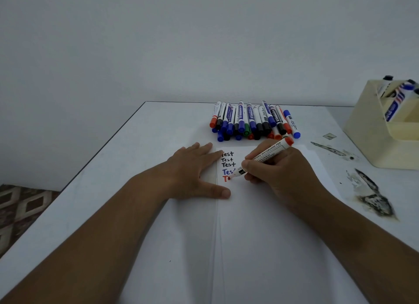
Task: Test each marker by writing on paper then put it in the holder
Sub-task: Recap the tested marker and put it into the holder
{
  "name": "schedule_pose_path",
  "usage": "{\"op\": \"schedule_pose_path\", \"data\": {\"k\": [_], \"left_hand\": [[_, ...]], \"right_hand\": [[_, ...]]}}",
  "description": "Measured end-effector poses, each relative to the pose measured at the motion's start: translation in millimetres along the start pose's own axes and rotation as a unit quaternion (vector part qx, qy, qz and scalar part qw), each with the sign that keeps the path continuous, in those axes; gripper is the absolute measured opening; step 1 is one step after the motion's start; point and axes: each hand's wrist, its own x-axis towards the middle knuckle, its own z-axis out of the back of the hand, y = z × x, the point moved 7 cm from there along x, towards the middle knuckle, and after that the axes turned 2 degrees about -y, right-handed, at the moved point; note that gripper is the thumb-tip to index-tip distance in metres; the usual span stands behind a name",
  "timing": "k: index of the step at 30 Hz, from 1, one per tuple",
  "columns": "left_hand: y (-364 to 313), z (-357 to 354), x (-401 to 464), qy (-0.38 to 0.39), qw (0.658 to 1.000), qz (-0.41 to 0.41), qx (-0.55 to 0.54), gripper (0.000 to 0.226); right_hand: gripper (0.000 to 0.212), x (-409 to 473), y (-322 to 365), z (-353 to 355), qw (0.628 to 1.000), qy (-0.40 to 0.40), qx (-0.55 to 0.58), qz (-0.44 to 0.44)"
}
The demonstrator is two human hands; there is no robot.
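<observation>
My right hand grips a white whiteboard marker with a red end, its tip touching the white paper beside a red letter. Above that letter the word "Test" is written three times in black and once in blue. My left hand lies flat with spread fingers on the paper's left edge. A pile of several capped markers in blue, black, red and green lies just beyond the paper. The cream holder stands at the right with a few markers in it.
The white table ends at a dark left edge, with patterned floor below it. Dark scuffed patches mark the tabletop between the paper and the holder. A plain wall stands behind the table.
</observation>
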Motion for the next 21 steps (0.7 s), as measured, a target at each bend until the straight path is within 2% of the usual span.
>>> {"op": "schedule_pose_path", "data": {"k": [3,10,21], "left_hand": [[-1.8,0.5,-1.2,0.002,1.0,0.002,-0.001,0.12],[-0.8,-0.1,-0.7,0.001,1.0,0.001,-0.005,0.121],[-1.3,-0.4,-1.7,-0.001,1.0,0.002,-0.009,0.119]], "right_hand": [[0.007,-0.6,-0.1,-0.1,1.0,0.005,-0.003,-0.008],[0.008,2.5,-4.5,6.9,0.999,-0.04,-0.016,-0.016],[0.009,3.7,-6.6,5.2,0.998,-0.033,-0.027,-0.035]]}}
